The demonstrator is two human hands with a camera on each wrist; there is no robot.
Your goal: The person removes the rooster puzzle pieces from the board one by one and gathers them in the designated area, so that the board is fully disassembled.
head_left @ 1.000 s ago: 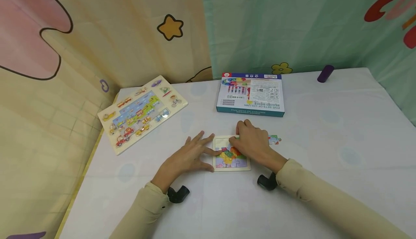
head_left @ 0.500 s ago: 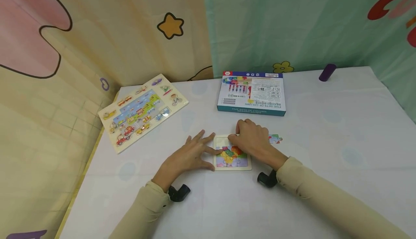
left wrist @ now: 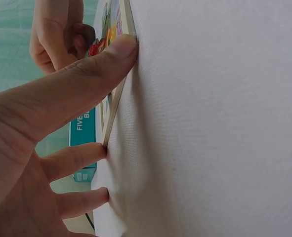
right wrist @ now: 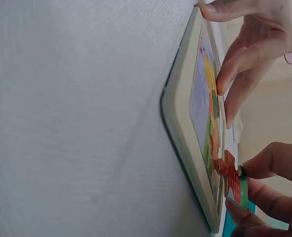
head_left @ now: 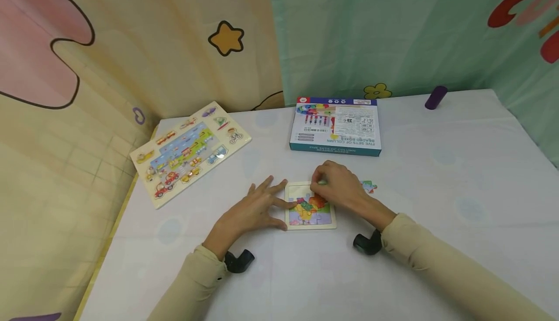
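Observation:
A small square jigsaw puzzle (head_left: 311,210) in a pale wooden frame lies on the table, its lower part filled with pieces and its upper left bare. Spread along the frame's left side is my left hand (head_left: 255,208), thumb at the near corner and one finger on the picture. My right hand (head_left: 338,185) pinches a red and green puzzle piece (right wrist: 230,178) between thumb and fingers, tilted up close over the far right of the frame. Another puzzle piece (head_left: 369,186) lies on the cloth just right of that hand.
A vehicle-picture puzzle board (head_left: 190,154) lies at the back left. Behind the frame is a flat blue and white box (head_left: 335,127). A purple cylinder (head_left: 436,98) lies at the back right edge. Black elbow-shaped mounts (head_left: 239,261) sit at both wrists. Printed curtains border the table.
My right hand has lifted slightly from the frame, and the piece between its fingers now stands tilted. The left hand holds its place on the frame.

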